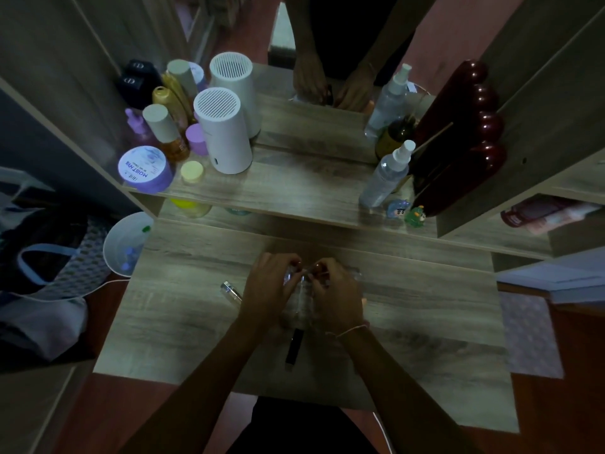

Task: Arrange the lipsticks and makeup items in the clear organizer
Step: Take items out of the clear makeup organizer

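On the wood-grain table (183, 306), both hands, left hand (266, 290) and right hand (337, 296), pinch together over the clear organizer (299, 301); a slim black lipstick (293, 347) points toward them.

Bare forearms, thin pink string bracelet (352, 329) (right wrist), sleeves unseen

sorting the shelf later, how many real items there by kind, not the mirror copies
spray bottle: 1
white canister: 1
purple jar: 1
small toy figures: 2
total: 5, not counting the crowded bottles behind the jar
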Tool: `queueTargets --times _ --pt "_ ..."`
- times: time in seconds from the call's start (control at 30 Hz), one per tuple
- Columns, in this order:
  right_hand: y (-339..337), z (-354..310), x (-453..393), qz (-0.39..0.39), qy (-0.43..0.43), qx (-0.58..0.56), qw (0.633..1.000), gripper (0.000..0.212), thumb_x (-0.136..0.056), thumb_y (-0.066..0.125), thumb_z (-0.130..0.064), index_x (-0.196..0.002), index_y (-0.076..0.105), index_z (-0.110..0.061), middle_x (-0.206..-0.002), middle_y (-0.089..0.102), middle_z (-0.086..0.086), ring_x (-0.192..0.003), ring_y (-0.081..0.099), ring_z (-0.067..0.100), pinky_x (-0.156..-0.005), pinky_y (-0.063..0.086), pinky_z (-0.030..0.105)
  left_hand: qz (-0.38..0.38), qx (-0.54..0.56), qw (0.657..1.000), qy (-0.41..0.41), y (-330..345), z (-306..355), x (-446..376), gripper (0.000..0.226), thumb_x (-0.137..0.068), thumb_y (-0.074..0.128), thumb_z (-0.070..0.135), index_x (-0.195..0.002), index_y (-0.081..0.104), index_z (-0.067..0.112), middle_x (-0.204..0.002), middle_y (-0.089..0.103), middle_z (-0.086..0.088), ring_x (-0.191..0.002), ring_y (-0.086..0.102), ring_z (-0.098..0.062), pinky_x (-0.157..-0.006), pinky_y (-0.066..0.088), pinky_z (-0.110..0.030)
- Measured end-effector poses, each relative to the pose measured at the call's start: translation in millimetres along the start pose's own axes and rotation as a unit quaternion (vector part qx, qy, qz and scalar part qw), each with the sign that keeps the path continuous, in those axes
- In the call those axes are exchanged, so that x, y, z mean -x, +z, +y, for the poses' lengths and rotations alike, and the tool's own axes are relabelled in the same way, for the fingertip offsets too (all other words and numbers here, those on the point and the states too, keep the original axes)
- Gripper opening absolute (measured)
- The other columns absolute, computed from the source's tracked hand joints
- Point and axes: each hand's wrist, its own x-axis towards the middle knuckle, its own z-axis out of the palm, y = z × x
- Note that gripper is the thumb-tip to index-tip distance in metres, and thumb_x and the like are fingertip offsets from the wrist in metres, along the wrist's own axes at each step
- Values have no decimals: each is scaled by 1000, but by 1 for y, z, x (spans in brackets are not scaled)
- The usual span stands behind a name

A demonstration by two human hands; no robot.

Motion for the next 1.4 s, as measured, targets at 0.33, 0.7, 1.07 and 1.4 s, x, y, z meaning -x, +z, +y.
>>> queueTargets --times 0.33,0.7,1.07,1.4 --pt "-4 -5 -2 4 -110 91 990 19 -86 62 -17 -105 59 -20 -104 65 3 -93 64 19 -85 54 43 -1 -9 1000 -20 7 -8 1 21 -85 68 17 -103 64 10 -98 67 -9 -92 57 -28 -79 44 -41" --pt "-5 -6 -2 -14 -105 101 989 21 -87 60 -18 -108 59 -17 -109 65 6 -102 62 22 -91 49 48 0 -23 1000 -19 9 -12 2 27 -83 69 17 -108 63 11 -103 67 -8 -94 58 -26 -80 42 -35" --pt "-5 -7 -2 -1 -98 88 991 37 -84 66 -22 -119 57 -17 -116 64 6 -106 62 22 -92 50 45 -28 -44 999 8 -4 -13 9 23 -85 68 15 -103 68 2 -109 67 -16 -107 58 -30 -96 40 -39" --pt "-30 -5 15 85 -151 33 984 65 -80 74 -31 -135 44 -15 -130 59 8 -112 60 21 -95 52 39 47 -19 999 4 -13 -1 28 20 -76 75 7 -92 63 7 -85 68 -13 -81 65 -19 -71 43 -19"
